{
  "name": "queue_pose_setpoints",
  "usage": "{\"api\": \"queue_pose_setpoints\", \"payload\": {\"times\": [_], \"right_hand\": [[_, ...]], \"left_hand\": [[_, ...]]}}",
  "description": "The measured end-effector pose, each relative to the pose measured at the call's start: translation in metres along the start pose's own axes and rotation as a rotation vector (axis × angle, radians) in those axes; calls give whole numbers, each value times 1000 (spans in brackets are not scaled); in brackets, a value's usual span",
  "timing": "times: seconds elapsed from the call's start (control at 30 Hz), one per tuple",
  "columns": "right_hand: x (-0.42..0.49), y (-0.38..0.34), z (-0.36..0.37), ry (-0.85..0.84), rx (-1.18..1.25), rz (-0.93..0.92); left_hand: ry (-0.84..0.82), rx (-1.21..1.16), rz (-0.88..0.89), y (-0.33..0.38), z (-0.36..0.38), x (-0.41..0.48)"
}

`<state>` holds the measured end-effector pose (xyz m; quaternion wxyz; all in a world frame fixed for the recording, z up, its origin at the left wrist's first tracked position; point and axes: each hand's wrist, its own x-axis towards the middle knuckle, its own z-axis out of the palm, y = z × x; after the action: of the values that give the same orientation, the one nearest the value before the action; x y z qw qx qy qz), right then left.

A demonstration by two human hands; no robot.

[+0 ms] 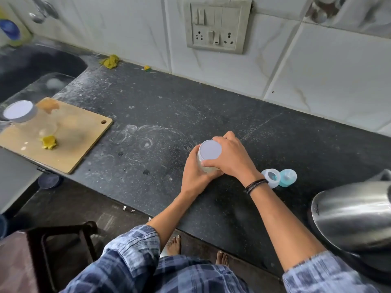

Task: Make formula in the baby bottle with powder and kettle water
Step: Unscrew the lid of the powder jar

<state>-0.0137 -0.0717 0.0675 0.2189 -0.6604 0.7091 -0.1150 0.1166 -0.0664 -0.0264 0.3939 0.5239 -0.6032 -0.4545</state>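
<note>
Powder jar (200, 161) upright, mid-counter (169, 102) | left hand (193, 175) curled round its body from the near side | right hand (230, 159) over the lid (210, 152) from the right, fingertips pinching its rim (likely unscrewing next) | baby bottle (271, 178) just beside the right wrist, kettle (349, 216) farther right.

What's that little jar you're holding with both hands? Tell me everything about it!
It is a small see-through jar with a flat, round white lid, closed. It stands upright on the dark speckled counter. The left hand wraps round its side and the right hand grips the lid from above. What's inside is hard to tell.
</note>
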Motion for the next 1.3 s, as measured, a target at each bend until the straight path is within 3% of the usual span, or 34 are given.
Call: {"api": "queue_pose_setpoints", "payload": {"times": [0.33,1.3], "right_hand": [[9,12,-1,-7,52,-80],[19,21,-14,-123,68,-230]], "left_hand": [[20,161,4,7,-8,0],[13,175,93,6,-12,2]]}}
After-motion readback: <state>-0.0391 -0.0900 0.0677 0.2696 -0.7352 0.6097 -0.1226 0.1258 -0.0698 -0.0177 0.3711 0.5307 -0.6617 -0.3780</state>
